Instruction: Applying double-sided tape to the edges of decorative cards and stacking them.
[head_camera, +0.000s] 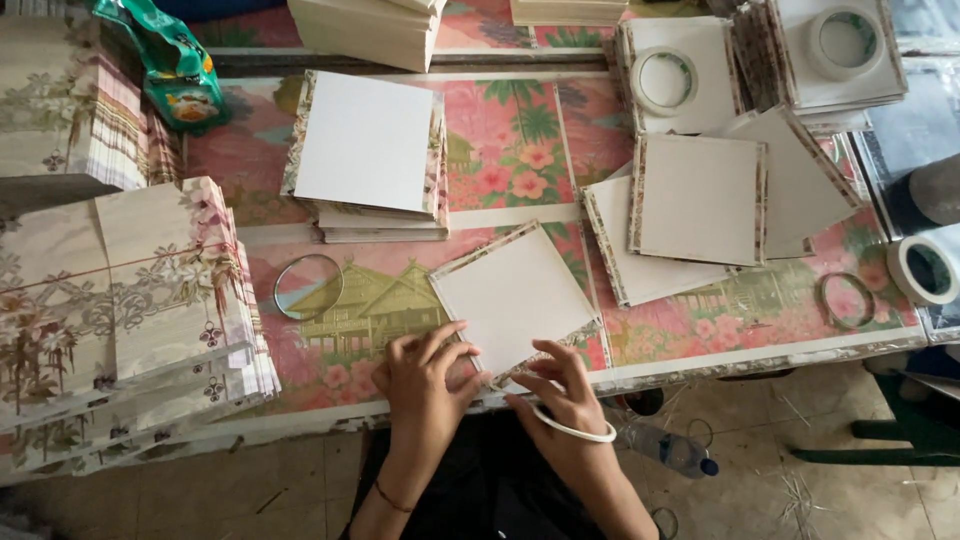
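Observation:
A grey square board with a floral paper border lies tilted on the patterned table near its front edge. My left hand presses on the board's near left corner with fingers spread. My right hand, with a white bangle at the wrist, pinches the board's near edge where the floral paper folds over. Both hands touch the board.
A stack of wrapped boards stands behind, more boards fan out at right. Floral paper sheets pile at left. Tape rolls lie at right, an empty ring near centre, a green bag at back left, a bottle on the floor.

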